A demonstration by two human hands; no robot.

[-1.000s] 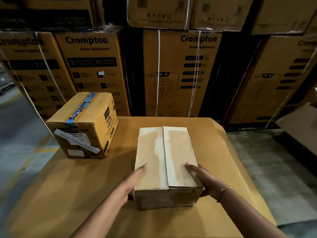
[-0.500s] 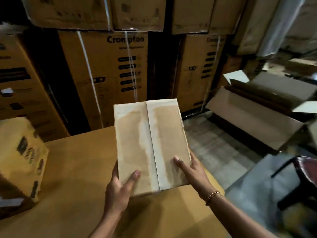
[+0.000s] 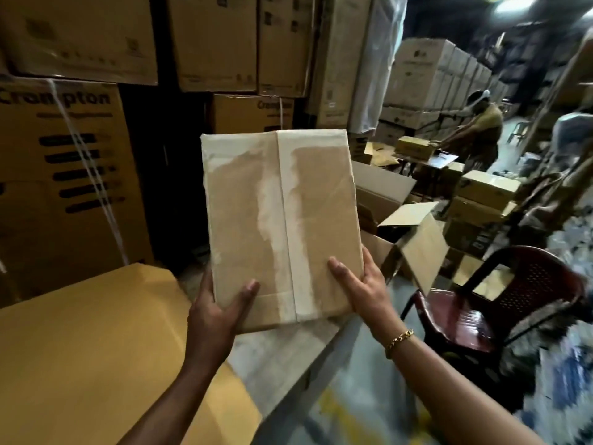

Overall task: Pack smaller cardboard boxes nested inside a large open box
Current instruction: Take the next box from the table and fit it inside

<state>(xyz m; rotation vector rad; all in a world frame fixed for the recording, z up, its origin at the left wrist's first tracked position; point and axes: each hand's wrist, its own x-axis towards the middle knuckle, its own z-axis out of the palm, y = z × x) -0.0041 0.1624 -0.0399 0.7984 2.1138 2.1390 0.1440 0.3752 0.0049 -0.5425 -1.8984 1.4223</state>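
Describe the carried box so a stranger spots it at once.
Start at the stacked Crompton cartons. In front, the left hand and right hand hold a small box by its near corners. Unlike them, it is plain, with pale peeled patches along its centre seam.

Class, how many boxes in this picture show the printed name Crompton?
2. One Crompton box stands at far left; the other sits in the stack behind the held box, above its top edge. Others may be hidden or too blurred to read.
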